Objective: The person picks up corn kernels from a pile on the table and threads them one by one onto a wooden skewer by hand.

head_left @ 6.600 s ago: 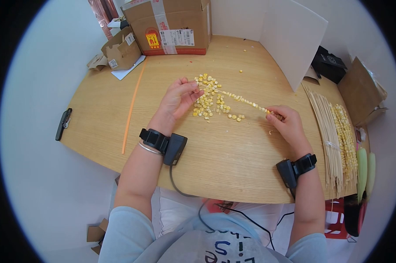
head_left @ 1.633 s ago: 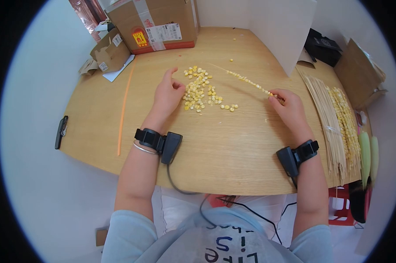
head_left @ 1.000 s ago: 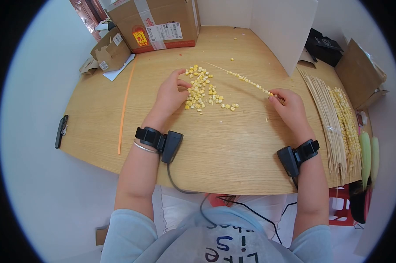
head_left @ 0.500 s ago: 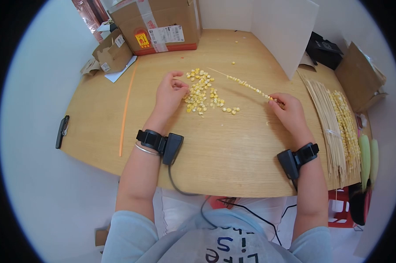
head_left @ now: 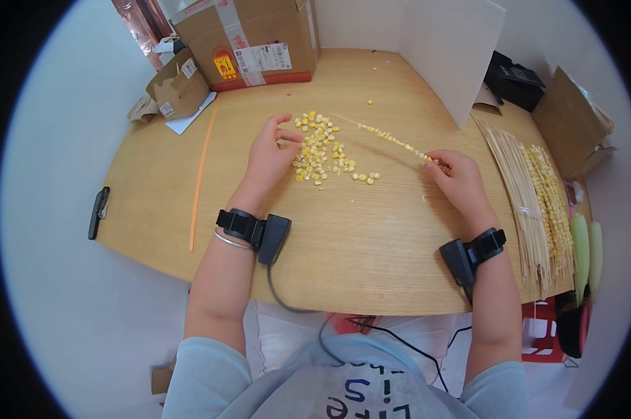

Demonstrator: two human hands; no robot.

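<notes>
The right hand (head_left: 459,180) is pinching the near end of the skewer (head_left: 389,137), fingers pressed together. The skewer, half filled with kernels, is pointing far-left over the desk (head_left: 371,237). The left hand (head_left: 270,150) is touching the corn pile (head_left: 322,150), thumb and forefinger almost closed. I cannot tell if they are holding a kernel.

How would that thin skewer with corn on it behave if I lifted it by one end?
The skewer looks long and very thin, so it is probably light and may flex a little where the right hand pinches one end. The kernels threaded along it might slide if it tips. The bare tip looks fine enough to snap.
</notes>
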